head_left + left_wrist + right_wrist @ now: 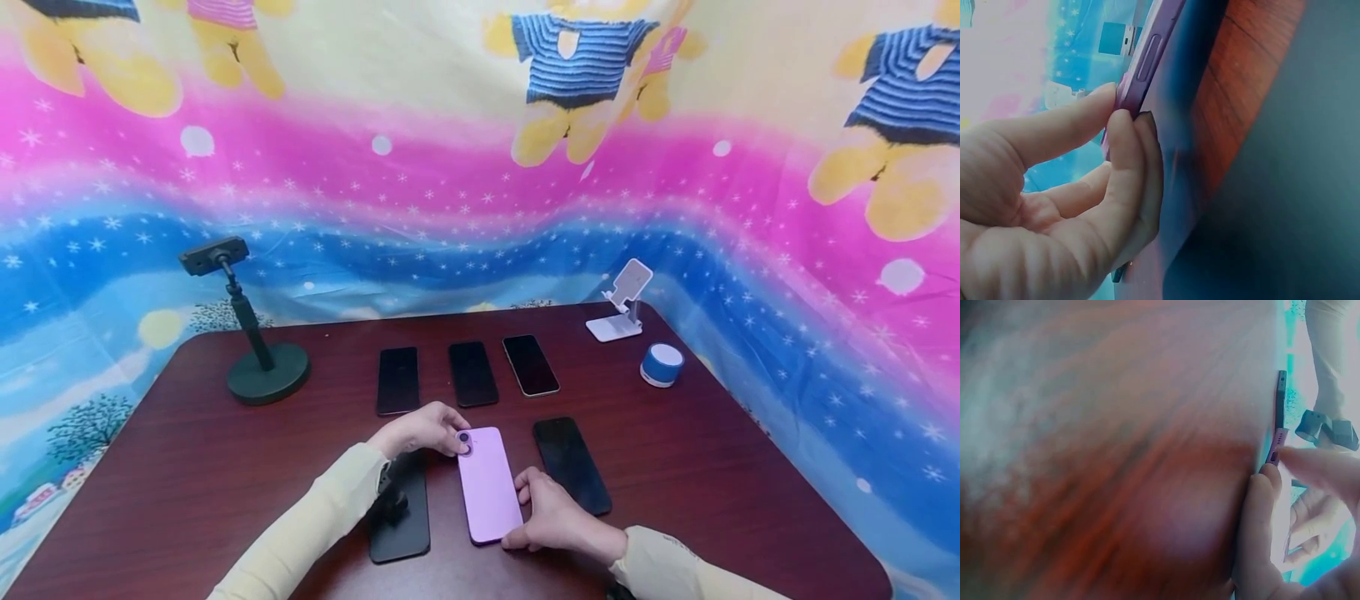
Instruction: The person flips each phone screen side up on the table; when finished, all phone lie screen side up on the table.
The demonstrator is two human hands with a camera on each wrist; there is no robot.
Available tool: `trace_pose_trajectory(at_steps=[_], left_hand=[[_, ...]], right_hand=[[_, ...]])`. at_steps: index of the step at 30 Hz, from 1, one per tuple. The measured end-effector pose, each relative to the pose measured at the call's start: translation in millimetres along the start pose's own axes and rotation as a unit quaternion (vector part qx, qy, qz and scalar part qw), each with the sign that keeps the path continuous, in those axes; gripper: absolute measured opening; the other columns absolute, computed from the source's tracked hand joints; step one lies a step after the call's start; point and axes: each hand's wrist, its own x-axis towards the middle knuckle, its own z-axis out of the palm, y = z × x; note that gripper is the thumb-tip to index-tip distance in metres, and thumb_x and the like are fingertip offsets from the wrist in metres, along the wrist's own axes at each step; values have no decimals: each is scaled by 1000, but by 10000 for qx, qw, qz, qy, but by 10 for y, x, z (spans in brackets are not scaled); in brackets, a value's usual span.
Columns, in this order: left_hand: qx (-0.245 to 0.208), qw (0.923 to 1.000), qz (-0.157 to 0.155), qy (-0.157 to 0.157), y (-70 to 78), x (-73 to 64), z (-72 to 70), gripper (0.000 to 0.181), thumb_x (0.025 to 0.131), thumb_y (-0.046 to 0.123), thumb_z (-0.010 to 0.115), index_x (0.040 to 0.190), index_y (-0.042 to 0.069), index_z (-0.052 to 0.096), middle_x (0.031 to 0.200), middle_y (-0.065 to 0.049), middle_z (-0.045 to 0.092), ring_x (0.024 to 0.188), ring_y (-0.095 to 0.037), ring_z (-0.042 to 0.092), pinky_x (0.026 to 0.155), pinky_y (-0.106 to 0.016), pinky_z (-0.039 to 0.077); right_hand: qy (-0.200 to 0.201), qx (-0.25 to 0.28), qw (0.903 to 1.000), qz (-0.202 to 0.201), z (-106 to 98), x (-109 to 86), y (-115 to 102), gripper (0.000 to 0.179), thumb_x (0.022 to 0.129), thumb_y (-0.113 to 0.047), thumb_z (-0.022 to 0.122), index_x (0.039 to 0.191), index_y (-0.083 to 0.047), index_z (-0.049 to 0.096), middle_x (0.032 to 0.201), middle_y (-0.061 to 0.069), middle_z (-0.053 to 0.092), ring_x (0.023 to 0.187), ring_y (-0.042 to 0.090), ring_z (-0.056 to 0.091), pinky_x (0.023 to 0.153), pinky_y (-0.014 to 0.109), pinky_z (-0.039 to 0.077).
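A lilac smartphone (491,492) is at the middle front, back side up, its camera bump at the upper left. My left hand (426,427) pinches that upper left corner between thumb and fingers. In the left wrist view, the thumb and fingers grip the purple side edge (1147,62) with its long button. My right hand (555,518) pinches the lower right corner; the right wrist view has its fingertips at the phone's bottom end (1277,445). One dark phone (401,521) lies under my left forearm, partly covered. Another dark phone (573,465) lies just beyond my right hand.
Three dark-screened phones, a left (398,382), a middle (473,373) and a right one (531,365), lie in a row farther back on the brown table (172,467). A green stand (268,373) is at left. A white phone stand (617,325) and a blue-white cylinder (662,365) stand at right.
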Motion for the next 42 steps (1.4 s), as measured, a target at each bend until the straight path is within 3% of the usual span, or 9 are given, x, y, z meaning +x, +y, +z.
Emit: trace_pose_trajectory(at_steps=[9,21,29,36,42], left_hand=[[-144,9997,132,116,34,-30,2,37,79,2,74,112,-9,62,85,-10,69,64,-11,61,66,-28,58],[-253,9992,273,161,157,-95,66,35,79,2,73,113,-4,65,88,-9,68,63,-11,59,62,-24,56],[-304,9990,217,235,184,-109,78,36,79,2,73,114,-5,65,89,-9,68,63,-10,60,63,-25,57],[-540,9978,377,-15,144,-94,61,39,82,2,71,118,-10,61,91,-12,70,66,-9,63,69,-28,58],[-1051,9905,592,-656,42,-84,20,39,87,0,66,123,-14,55,88,-6,68,75,-10,63,76,-29,58]], right_hand=[[107,-245,9994,215,63,15,-59,68,70,-36,84,108,1,42,95,11,50,48,13,61,40,29,49],[81,-501,9984,246,71,9,-76,78,63,-47,86,108,0,42,95,12,47,46,16,57,43,32,49],[124,-1061,9942,135,107,50,-91,86,61,-51,84,112,5,43,95,14,46,45,15,55,45,30,48],[116,-1032,9945,166,125,65,-89,81,61,-45,81,111,7,44,97,15,45,44,16,55,43,30,50],[11,-743,9972,96,94,73,-64,79,63,-41,81,112,7,43,97,16,45,43,17,55,41,29,50]])
